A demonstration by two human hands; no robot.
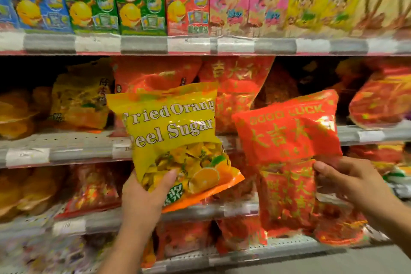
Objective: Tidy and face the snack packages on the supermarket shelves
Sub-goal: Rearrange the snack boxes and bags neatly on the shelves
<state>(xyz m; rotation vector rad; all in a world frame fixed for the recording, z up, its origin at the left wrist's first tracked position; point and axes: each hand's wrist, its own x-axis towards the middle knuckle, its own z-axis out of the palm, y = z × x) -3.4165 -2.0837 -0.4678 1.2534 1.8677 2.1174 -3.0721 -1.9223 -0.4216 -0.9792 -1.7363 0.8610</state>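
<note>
Evidently midway: crinkly yellow plastic orange-peel candy bag (173,138) gripped by L hand (144,193), glossy red foil good-luck bag (287,155) pinched by R hand (347,180), both held off shelf, neither faced yet.

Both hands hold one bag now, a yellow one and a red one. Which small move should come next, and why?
Probably the left hand should set the yellow bag on the middle shelf at the left, beside the other yellow bags. Red bags stand behind it, so it seems misplaced.
</note>
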